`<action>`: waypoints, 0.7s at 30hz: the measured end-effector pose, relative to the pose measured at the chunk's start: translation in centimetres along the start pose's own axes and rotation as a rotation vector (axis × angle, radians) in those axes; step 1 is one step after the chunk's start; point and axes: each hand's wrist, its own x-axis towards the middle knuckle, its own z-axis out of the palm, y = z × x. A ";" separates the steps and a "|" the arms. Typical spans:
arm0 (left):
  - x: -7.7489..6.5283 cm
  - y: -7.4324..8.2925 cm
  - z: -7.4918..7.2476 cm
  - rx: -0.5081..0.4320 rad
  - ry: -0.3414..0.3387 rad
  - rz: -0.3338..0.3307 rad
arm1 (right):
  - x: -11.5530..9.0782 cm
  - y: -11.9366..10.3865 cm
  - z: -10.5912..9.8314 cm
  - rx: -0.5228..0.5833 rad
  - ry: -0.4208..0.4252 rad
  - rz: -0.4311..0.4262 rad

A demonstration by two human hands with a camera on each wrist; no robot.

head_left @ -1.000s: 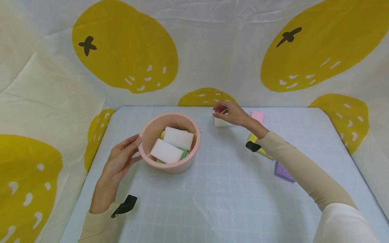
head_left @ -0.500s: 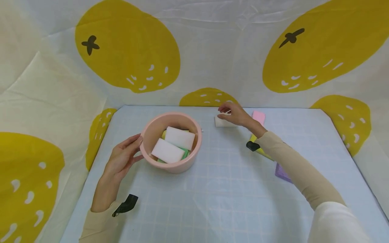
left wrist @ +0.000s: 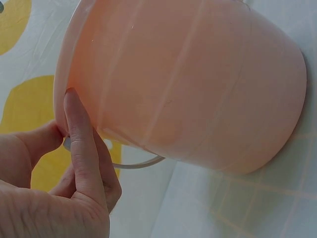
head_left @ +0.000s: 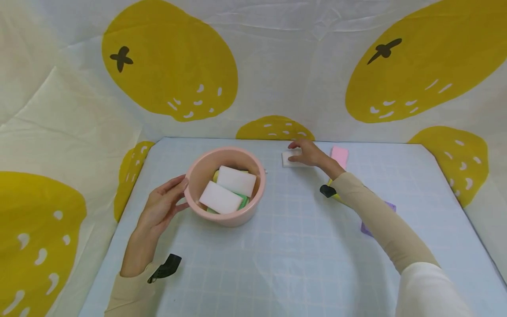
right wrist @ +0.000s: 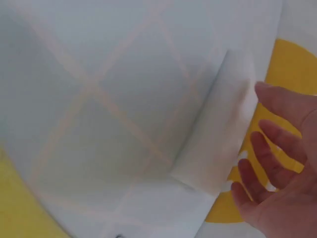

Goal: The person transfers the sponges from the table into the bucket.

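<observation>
My left hand [head_left: 159, 207] holds a pink bucket [head_left: 237, 221] by its rim, thumb on one side and fingers on the other, as the left wrist view also shows. Inside lie two white sponges [head_left: 236, 180], [head_left: 220, 197] over a green one [head_left: 243, 202] and something yellow [head_left: 215, 176]. Near the table's back edge is another white sponge [head_left: 289, 159], with my right hand [head_left: 310, 155] just over it. In the right wrist view that hand's fingers [right wrist: 270, 158] are loosely bent and spread beside the sponge [right wrist: 218, 129]; nothing is in its grip.
Right of the white sponge lie a pink sponge [head_left: 339, 156], a yellow one [head_left: 341, 200] partly under the right forearm, and a purple one [head_left: 366, 230] mostly hidden by the sleeve. A lemon-print cloth [head_left: 277, 79] rises behind the table [head_left: 253, 273].
My right hand has come down slightly toward the white sponge. The whole head view has shifted a little; my left hand still holds the bucket in the same spot.
</observation>
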 end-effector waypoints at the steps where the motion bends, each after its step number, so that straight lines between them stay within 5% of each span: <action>1: 0.0 0.0 0.0 -0.005 -0.004 0.004 | 0.0 0.1 0.0 -0.015 -0.015 0.004; 16: -0.1 0.0 0.2 -0.015 -0.020 0.016 | -0.4 0.0 -0.3 -0.073 -0.102 0.097; 21: -0.1 0.0 0.3 -0.015 -0.007 0.017 | -0.7 -0.6 -1.0 -0.091 -0.095 0.042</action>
